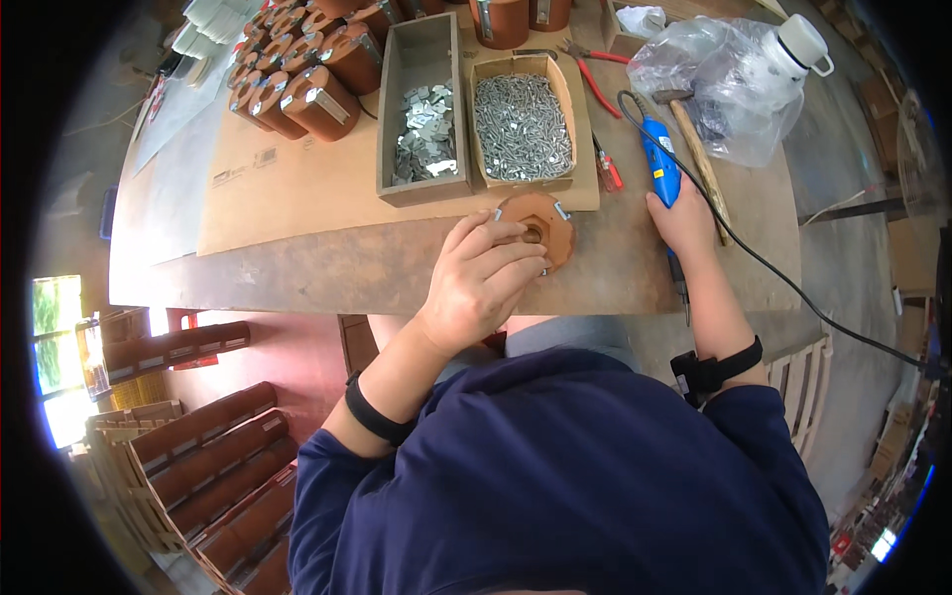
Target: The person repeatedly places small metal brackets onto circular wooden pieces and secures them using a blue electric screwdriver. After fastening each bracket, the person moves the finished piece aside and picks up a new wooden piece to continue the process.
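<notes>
My left hand (479, 276) is closed on a round brown piece (559, 240) near the table's front edge, its fingers lying over the middle. That piece has a central hole with a recess around it, and small metal tabs at its rim. To the right, my right hand (686, 220) grips a blue corded electric screwdriver (658, 159). The tool's dark tip points down toward the table's front edge, apart from the brown piece. Behind the piece stand a cardboard box of small metal screws (524, 127) and a wooden tray (420, 188) holding flat metal plates.
Brown cylinders (322, 104) with metal strips crowd the back left. Red-handled pliers (598, 91), a red screwdriver (609, 174) and a wooden-handled hammer (700, 159) lie near my right hand. A clear plastic bag (734, 124) and white bottle (793, 50) stand beyond. A black cord (793, 288) trails right.
</notes>
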A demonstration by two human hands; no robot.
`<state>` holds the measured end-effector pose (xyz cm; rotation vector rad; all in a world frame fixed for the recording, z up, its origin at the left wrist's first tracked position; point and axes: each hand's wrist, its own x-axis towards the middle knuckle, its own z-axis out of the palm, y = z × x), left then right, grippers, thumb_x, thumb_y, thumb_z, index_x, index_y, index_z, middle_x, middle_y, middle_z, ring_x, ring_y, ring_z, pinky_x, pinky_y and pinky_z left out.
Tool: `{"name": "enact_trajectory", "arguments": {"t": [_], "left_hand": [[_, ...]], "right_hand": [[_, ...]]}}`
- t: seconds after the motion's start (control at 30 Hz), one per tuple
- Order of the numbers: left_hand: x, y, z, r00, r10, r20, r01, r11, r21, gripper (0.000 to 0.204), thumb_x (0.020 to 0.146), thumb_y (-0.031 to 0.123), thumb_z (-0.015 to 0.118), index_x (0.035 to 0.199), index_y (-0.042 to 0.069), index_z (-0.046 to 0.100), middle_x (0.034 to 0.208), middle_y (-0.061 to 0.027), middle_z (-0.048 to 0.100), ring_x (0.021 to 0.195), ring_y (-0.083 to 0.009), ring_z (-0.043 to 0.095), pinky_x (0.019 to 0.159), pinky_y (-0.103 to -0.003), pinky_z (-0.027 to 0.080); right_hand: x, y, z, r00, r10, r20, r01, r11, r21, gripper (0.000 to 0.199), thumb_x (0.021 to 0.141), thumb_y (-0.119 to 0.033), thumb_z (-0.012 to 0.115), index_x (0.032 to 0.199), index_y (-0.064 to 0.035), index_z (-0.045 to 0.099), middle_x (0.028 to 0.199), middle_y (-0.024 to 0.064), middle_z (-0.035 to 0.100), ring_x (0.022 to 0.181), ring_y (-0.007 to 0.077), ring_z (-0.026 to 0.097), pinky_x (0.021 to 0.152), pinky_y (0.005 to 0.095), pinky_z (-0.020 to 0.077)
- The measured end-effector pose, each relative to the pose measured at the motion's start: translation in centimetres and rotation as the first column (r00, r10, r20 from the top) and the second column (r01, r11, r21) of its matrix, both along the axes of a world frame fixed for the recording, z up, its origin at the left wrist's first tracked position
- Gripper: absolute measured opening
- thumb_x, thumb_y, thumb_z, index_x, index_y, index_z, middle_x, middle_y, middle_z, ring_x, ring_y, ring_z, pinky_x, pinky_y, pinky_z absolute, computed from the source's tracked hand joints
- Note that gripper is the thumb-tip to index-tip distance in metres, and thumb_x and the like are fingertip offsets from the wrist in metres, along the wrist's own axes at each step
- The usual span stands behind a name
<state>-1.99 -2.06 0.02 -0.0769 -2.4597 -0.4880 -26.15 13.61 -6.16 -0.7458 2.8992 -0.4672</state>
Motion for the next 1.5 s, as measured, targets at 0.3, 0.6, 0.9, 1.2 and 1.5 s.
{"name": "enact_trajectory", "arguments": {"t": [0.3, 0.6, 0.9, 1.2, 1.5], "left_hand": [[0.8, 1.3, -0.9, 0.995, 0.059, 0.076, -0.067, 0.993, 0.101, 0.027, 0.06, 0.004, 0.066, 0.086, 0.005, 0.059, 0.1, -0.0068, 0.059, 0.102, -0.0319, 0.048, 0.088, -0.043, 0.037], [0.5, 2.0, -1.9, 0.98, 0.198, 0.034, -0.2, 0.945, 0.258, 0.033, 0.06, 0.006, 0.07, 0.091, 0.004, 0.059, 0.105, -0.0095, 0.057, 0.106, -0.0331, 0.046, 0.088, -0.04, 0.038], [0.7, 1.9, -2.0, 0.979, 0.201, 0.039, -0.203, 0.92, 0.334, 0.031, 0.059, 0.003, 0.071, 0.089, 0.004, 0.062, 0.104, -0.0074, 0.059, 0.109, -0.0315, 0.046, 0.089, -0.039, 0.039], [0.8, 1.9, -2.1, 0.981, 0.194, 0.022, -0.19, 0.919, 0.345, 0.032, 0.059, 0.003, 0.071, 0.09, 0.004, 0.062, 0.104, -0.0078, 0.059, 0.109, -0.0321, 0.046, 0.089, -0.039, 0.039], [0.7, 1.6, -1.8, 0.985, 0.17, 0.041, -0.174, 0.928, 0.329, 0.032, 0.057, 0.003, 0.071, 0.088, 0.005, 0.063, 0.103, -0.0082, 0.059, 0.109, -0.032, 0.046, 0.088, -0.039, 0.039]], "right_hand": [[0.0, 0.0, 0.3, 1.0, -0.021, 0.019, 0.019, 0.998, 0.055, 0.064, 0.072, -0.037, 0.059, 0.121, -0.0021, 0.039, 0.109, 0.0211, 0.053, 0.098, 0.0343, 0.053, 0.083, 0.0414, 0.0425], [0.2, -0.2, 0.8, 0.998, -0.028, 0.049, 0.025, 0.998, 0.065, 0.066, 0.071, -0.038, 0.059, 0.123, -0.0025, 0.038, 0.111, 0.0231, 0.052, 0.101, 0.0352, 0.052, 0.085, 0.0403, 0.0408], [0.1, -0.3, 0.8, 0.997, -0.05, 0.056, 0.045, 0.995, 0.09, 0.068, 0.071, -0.039, 0.059, 0.125, -0.0043, 0.037, 0.112, 0.0229, 0.052, 0.102, 0.0351, 0.051, 0.086, 0.0404, 0.0406], [0.0, -0.3, 0.6, 0.998, -0.046, 0.054, 0.041, 0.995, 0.091, 0.067, 0.071, -0.039, 0.059, 0.125, -0.0047, 0.037, 0.113, 0.0225, 0.051, 0.103, 0.0348, 0.051, 0.087, 0.0401, 0.0403], [0.1, -0.4, 0.8, 0.998, -0.04, 0.046, 0.035, 0.994, 0.104, 0.067, 0.072, -0.037, 0.059, 0.125, -0.0042, 0.036, 0.112, 0.0218, 0.052, 0.101, 0.0342, 0.052, 0.085, 0.0402, 0.0415]]}}
